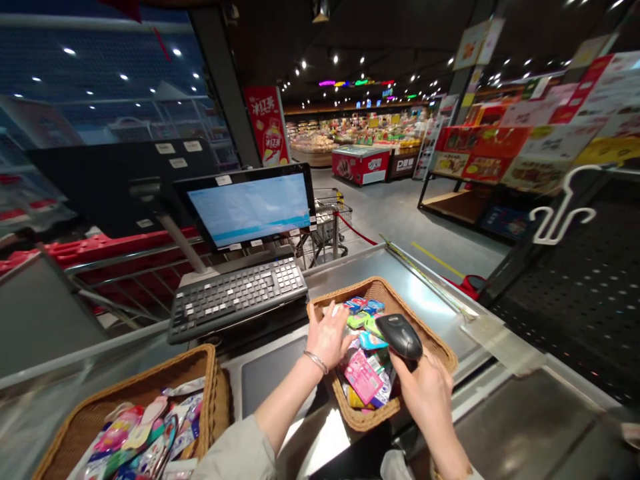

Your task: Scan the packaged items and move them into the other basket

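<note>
My right hand [429, 387] is wrapped round the handle of a black barcode scanner [400, 335], whose head hangs over a wicker basket [361, 421]. My left hand [327, 333], with a bangle at the wrist, reaches over the basket's left side. Its fingers are stretched out and apart among small colourful packets, and I cannot make out whether it touches any. A pink packet [363, 378] lies in front, with a green packet [356, 321] and a blue-and-white packet [371, 341] behind it.
A second wicker basket [216, 393] with mixed packaged goods stands at the lower left. Behind are a keyboard [240, 293] and a lit monitor [250, 207] on the metal counter [425, 287]. A white hook [560, 207] hangs on a black perforated panel at right.
</note>
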A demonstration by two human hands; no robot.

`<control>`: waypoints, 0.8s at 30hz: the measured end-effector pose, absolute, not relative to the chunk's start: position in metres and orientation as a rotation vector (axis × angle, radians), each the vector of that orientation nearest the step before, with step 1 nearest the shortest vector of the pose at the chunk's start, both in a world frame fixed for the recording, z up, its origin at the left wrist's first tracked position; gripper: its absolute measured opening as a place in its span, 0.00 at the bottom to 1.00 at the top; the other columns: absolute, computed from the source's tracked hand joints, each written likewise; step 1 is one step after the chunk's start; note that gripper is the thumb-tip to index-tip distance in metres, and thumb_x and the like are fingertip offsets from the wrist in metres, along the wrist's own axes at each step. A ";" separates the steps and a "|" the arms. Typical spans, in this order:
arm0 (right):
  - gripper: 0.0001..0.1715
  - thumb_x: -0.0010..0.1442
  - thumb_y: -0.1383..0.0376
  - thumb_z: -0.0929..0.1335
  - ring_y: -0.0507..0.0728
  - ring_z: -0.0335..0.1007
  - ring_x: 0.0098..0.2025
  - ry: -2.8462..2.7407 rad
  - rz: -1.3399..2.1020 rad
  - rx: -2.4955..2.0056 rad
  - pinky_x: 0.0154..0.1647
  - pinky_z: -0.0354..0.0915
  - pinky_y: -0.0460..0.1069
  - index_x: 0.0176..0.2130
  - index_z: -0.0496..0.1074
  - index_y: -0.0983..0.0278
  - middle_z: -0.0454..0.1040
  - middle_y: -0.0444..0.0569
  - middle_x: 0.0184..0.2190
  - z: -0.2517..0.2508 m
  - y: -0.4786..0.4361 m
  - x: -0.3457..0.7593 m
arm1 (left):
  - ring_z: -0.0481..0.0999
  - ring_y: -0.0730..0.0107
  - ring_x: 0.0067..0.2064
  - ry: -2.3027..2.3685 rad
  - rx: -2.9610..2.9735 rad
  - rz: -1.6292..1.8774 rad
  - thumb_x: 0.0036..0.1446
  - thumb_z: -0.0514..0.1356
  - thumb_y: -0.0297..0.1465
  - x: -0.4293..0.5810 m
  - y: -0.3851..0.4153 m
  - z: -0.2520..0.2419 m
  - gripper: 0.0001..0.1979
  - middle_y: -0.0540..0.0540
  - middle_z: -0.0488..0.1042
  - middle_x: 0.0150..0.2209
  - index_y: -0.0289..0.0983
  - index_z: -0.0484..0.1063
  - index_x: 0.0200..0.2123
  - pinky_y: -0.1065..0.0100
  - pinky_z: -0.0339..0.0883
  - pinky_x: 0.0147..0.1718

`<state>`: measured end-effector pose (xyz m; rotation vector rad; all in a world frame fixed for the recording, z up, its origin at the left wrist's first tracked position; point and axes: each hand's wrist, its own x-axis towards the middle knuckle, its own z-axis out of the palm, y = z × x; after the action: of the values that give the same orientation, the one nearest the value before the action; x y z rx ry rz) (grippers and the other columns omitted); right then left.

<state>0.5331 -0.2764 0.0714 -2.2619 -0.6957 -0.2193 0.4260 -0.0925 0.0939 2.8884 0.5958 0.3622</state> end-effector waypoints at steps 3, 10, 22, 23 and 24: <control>0.38 0.60 0.41 0.57 0.68 0.70 0.49 -0.755 -0.207 -2.225 0.52 0.60 0.60 0.46 0.75 0.66 0.77 0.61 0.45 0.074 -0.270 0.521 | 0.56 0.50 0.68 0.670 2.877 0.400 0.64 0.51 0.47 0.406 -0.092 0.103 0.28 0.39 0.68 0.62 0.40 0.60 0.62 0.30 0.26 0.64; 0.32 0.59 0.44 0.59 0.67 0.70 0.47 -0.879 -0.099 -2.170 0.51 0.60 0.60 0.43 0.75 0.66 0.77 0.60 0.42 0.082 -0.255 0.484 | 0.58 0.53 0.67 0.934 2.860 0.472 0.65 0.48 0.47 0.352 -0.093 0.119 0.27 0.38 0.68 0.61 0.37 0.61 0.61 0.35 0.36 0.66; 0.24 0.60 0.51 0.60 0.67 0.71 0.46 -1.236 -0.065 -2.022 0.49 0.62 0.60 0.42 0.75 0.65 0.77 0.58 0.39 0.084 -0.212 0.400 | 0.58 0.52 0.67 1.379 2.701 0.415 0.65 0.49 0.46 0.224 -0.083 0.118 0.28 0.38 0.66 0.63 0.37 0.61 0.62 0.39 0.37 0.67; 0.24 0.60 0.53 0.60 0.67 0.71 0.46 -1.255 -0.070 -2.017 0.49 0.62 0.61 0.43 0.74 0.65 0.77 0.58 0.40 0.082 -0.209 0.393 | 0.58 0.51 0.67 1.423 2.681 0.410 0.65 0.49 0.46 0.212 -0.083 0.116 0.28 0.38 0.66 0.63 0.37 0.61 0.63 0.39 0.37 0.67; 0.23 0.60 0.54 0.60 0.67 0.71 0.47 -1.285 -0.063 -2.006 0.49 0.62 0.60 0.43 0.74 0.65 0.77 0.59 0.40 0.081 -0.207 0.385 | 0.58 0.52 0.67 1.461 2.663 0.405 0.65 0.49 0.46 0.201 -0.082 0.113 0.28 0.38 0.66 0.62 0.37 0.61 0.63 0.39 0.37 0.67</control>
<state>0.3851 -0.2065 0.0811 -2.0056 -1.2852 -0.0632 0.2013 -0.0825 0.1132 2.6627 1.4613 0.4053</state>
